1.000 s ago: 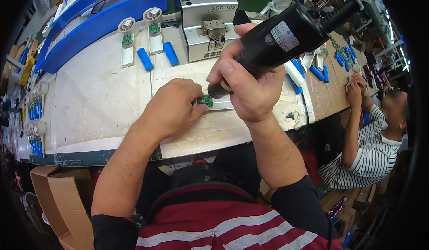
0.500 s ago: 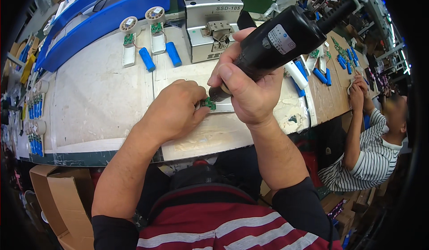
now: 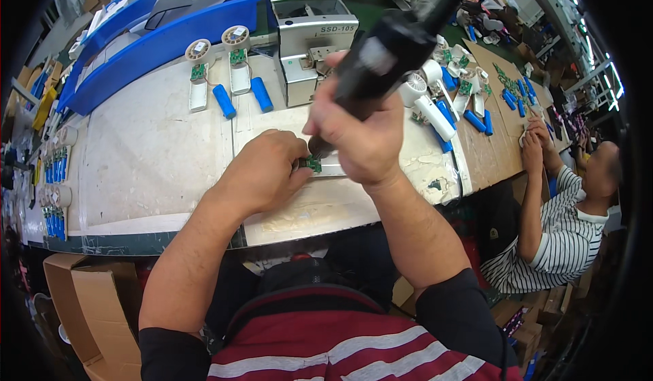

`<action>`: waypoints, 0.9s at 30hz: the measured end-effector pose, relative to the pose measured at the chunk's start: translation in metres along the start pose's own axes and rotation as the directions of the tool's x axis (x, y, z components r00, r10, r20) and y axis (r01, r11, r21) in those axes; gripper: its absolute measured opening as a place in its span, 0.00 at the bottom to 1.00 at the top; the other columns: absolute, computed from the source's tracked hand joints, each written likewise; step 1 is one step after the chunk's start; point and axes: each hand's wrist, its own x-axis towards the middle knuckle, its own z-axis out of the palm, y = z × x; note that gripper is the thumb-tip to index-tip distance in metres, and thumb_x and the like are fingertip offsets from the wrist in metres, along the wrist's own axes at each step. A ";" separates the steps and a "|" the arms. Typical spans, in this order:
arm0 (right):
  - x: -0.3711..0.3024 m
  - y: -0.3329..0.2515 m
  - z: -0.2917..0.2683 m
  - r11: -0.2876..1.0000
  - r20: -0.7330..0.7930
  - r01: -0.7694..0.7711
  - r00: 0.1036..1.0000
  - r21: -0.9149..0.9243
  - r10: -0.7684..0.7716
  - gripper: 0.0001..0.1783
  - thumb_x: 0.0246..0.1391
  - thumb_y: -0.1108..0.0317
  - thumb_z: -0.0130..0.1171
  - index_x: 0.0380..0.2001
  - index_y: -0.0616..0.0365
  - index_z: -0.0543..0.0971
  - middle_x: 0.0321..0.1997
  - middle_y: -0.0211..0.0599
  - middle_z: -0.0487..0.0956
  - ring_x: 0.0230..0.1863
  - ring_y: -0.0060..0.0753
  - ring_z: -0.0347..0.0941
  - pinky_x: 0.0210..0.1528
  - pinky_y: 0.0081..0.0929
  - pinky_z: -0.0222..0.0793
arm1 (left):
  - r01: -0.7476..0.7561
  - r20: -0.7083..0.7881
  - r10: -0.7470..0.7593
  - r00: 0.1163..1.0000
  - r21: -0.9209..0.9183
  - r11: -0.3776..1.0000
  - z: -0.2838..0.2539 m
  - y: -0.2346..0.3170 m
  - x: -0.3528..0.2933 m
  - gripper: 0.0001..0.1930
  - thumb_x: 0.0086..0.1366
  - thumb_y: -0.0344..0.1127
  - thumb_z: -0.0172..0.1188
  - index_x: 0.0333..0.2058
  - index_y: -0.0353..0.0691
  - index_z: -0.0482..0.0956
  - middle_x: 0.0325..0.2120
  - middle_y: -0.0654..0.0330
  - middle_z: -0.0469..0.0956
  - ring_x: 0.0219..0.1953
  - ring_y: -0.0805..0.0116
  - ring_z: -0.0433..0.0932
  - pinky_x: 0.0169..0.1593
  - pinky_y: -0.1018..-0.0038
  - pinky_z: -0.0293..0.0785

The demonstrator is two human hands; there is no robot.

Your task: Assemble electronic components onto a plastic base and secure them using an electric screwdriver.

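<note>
At the bench edge, left hand (image 3: 262, 173) pinches the small, fragile-looking green circuit board (image 3: 313, 164) by its edges; right hand (image 3: 360, 143) grips the black screwdriver (image 3: 388, 51).

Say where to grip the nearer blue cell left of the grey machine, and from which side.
Probably pinch the blue cell across its round middle, coming from above. It lies flat on the bench, long axis pointing away, with bare gaps either side, so fingers fit left and right.

Black electric screwdriver (image 3: 388, 47): body swung from a low slant toward the right to a steeper, more upright stand. Right hand (image 3: 360, 136): raised higher around the tool, now screening more of the small green circuit board (image 3: 313, 164).
</note>
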 end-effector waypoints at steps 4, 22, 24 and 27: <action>0.023 -0.016 -0.015 0.997 -0.097 0.067 0.993 -0.036 -0.070 0.29 0.58 0.81 0.61 0.63 0.63 0.70 0.32 0.37 0.81 0.23 0.33 0.78 0.31 0.25 0.78 | -0.024 -0.008 0.025 1.000 0.031 0.999 0.004 -0.003 0.000 0.09 0.63 0.35 0.67 0.37 0.35 0.85 0.37 0.49 0.84 0.44 0.49 0.80 0.52 0.58 0.77; 0.094 0.002 -0.027 0.970 -0.146 0.216 0.962 -0.114 -0.231 0.25 0.59 0.77 0.66 0.60 0.62 0.74 0.30 0.35 0.81 0.24 0.32 0.80 0.33 0.26 0.80 | -0.049 -0.047 0.052 0.998 0.062 0.997 0.008 -0.005 -0.003 0.08 0.64 0.35 0.67 0.38 0.38 0.83 0.38 0.53 0.82 0.44 0.52 0.79 0.53 0.61 0.76; 0.096 0.006 -0.027 0.965 -0.133 0.225 0.961 -0.132 -0.242 0.25 0.60 0.77 0.66 0.60 0.62 0.74 0.30 0.34 0.81 0.24 0.32 0.80 0.32 0.26 0.80 | -0.055 -0.051 0.058 0.997 0.061 0.997 0.008 -0.005 -0.002 0.08 0.64 0.35 0.67 0.38 0.38 0.82 0.37 0.54 0.82 0.44 0.52 0.79 0.53 0.61 0.76; 0.098 0.011 -0.028 0.961 -0.119 0.233 0.960 -0.149 -0.252 0.24 0.60 0.77 0.66 0.59 0.62 0.74 0.29 0.33 0.82 0.24 0.31 0.80 0.32 0.25 0.79 | -0.060 -0.055 0.063 0.997 0.060 0.996 0.008 -0.005 -0.002 0.08 0.64 0.34 0.67 0.38 0.38 0.82 0.37 0.54 0.81 0.44 0.53 0.78 0.52 0.61 0.76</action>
